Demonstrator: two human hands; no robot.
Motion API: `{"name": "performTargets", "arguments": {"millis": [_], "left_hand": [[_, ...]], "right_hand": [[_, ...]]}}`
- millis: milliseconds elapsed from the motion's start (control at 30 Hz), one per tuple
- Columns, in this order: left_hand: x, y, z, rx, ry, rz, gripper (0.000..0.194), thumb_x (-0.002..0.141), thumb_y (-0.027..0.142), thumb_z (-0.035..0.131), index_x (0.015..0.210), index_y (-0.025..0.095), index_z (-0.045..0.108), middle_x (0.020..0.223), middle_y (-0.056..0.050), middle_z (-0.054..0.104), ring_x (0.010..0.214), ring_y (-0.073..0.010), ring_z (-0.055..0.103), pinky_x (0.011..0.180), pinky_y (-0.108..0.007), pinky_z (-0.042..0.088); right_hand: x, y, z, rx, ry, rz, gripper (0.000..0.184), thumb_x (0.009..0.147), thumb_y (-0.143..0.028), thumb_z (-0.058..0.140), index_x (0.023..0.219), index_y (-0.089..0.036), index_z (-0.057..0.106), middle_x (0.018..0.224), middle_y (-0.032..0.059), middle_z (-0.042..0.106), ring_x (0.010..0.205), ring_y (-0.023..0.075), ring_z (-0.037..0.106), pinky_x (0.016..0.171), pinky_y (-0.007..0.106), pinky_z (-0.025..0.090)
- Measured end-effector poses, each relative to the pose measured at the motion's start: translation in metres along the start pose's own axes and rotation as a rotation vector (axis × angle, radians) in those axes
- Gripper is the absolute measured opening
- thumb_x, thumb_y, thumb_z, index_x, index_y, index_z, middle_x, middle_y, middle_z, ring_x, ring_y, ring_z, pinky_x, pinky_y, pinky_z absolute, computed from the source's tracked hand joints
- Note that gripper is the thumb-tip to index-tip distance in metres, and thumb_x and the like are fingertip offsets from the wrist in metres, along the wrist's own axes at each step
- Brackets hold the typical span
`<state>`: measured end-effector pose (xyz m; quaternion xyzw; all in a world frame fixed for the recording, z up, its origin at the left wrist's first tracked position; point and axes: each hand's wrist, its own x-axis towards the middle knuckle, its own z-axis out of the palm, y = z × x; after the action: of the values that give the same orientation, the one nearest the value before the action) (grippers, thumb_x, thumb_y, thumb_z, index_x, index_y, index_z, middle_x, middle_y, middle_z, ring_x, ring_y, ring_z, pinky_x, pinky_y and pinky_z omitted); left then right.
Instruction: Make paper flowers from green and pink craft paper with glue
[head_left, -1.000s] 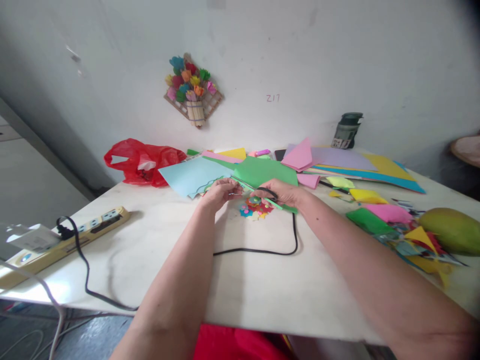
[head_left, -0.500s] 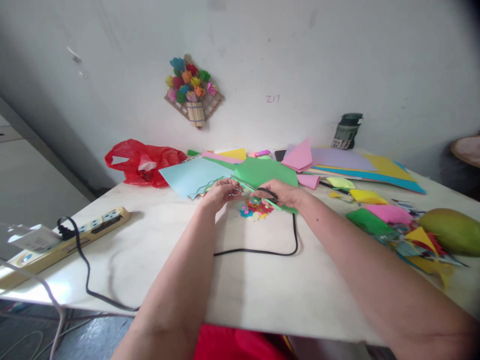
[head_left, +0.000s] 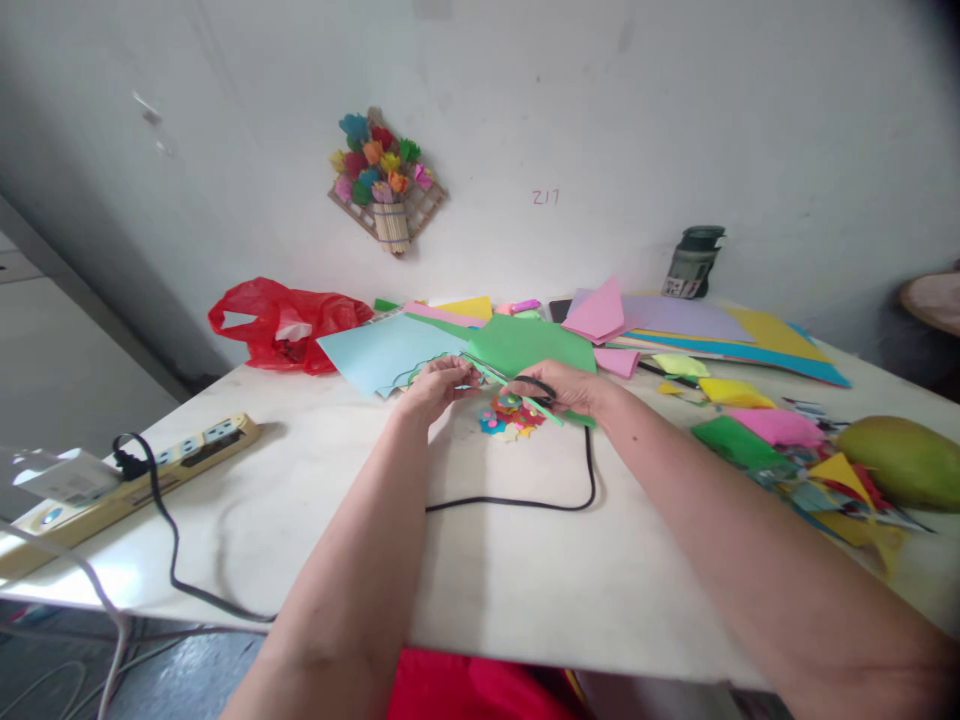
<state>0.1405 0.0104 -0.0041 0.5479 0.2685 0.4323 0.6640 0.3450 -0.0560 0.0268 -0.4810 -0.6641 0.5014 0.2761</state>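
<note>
My left hand is closed in a pinch on a small green paper piece at the middle of the table. My right hand grips black-handled scissors, whose blades point left toward that paper. Just below the two hands lies a small heap of colourful cut paper flowers. A green paper sheet and a light blue sheet lie right behind my hands.
A black cable loops across the white table to a yellow power strip at the left. A red plastic bag sits at the back left. Coloured sheets, paper scraps, a mango and a dark bottle are at the right.
Both hands stay in place; the green paper strip at the scissors has shifted slightly.
</note>
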Motion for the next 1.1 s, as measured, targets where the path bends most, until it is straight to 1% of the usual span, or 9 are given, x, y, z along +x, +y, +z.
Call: {"name": "performTargets", "arguments": {"millis": [100, 367, 567, 967, 1100], "left_hand": [[0.0002, -0.0003, 0.0002, 0.008, -0.008, 0.007, 0.015, 0.065, 0.021, 0.065, 0.071, 0.012, 0.054, 0.069, -0.004, 0.061, 0.064, -0.0115, 0.059, 0.064, -0.028, 0.050], [-0.0006, -0.0004, 0.0026, 0.018, -0.002, 0.019, 0.015, 0.065, 0.021, 0.065, 0.070, 0.013, 0.054, 0.068, -0.004, 0.061, 0.064, -0.0118, 0.059, 0.064, -0.029, 0.050], [-0.0008, -0.0002, 0.0036, 0.014, 0.001, 0.017, 0.014, 0.065, 0.021, 0.065, 0.070, 0.013, 0.055, 0.067, -0.003, 0.061, 0.065, -0.0118, 0.059, 0.065, -0.028, 0.050], [0.0007, -0.0016, 0.0014, 0.021, 0.010, 0.009, 0.015, 0.065, 0.021, 0.066, 0.070, 0.011, 0.055, 0.067, -0.004, 0.061, 0.063, -0.0117, 0.058, 0.063, -0.028, 0.050], [0.0008, -0.0016, 0.0012, 0.010, 0.015, -0.003, 0.016, 0.066, 0.022, 0.066, 0.070, 0.011, 0.055, 0.068, -0.004, 0.061, 0.062, -0.0115, 0.058, 0.063, -0.029, 0.051]], "right_hand": [[0.0000, 0.0005, -0.0002, 0.023, -0.003, 0.003, 0.041, 0.068, -0.045, 0.060, 0.086, -0.008, 0.060, 0.041, -0.0061, 0.040, 0.031, 0.0040, 0.030, 0.033, 0.020, 0.010], [0.0026, 0.0029, -0.0001, 0.034, -0.002, -0.005, 0.038, 0.070, -0.043, 0.058, 0.085, -0.007, 0.061, 0.041, -0.0057, 0.041, 0.031, 0.0030, 0.028, 0.032, 0.020, 0.010], [0.0037, 0.0041, 0.0005, 0.036, 0.002, -0.023, 0.039, 0.070, -0.044, 0.058, 0.082, -0.007, 0.060, 0.042, -0.0046, 0.044, 0.031, 0.0026, 0.026, 0.031, 0.020, 0.010], [0.0019, 0.0020, 0.0015, 0.055, 0.018, -0.002, 0.040, 0.066, -0.044, 0.062, 0.083, -0.008, 0.060, 0.036, -0.0090, 0.034, 0.030, 0.0027, 0.026, 0.032, 0.019, 0.012], [0.0029, 0.0031, 0.0019, 0.051, 0.034, -0.002, 0.036, 0.066, -0.043, 0.062, 0.077, -0.009, 0.059, 0.037, -0.0089, 0.034, 0.030, 0.0024, 0.025, 0.032, 0.019, 0.012]]}}
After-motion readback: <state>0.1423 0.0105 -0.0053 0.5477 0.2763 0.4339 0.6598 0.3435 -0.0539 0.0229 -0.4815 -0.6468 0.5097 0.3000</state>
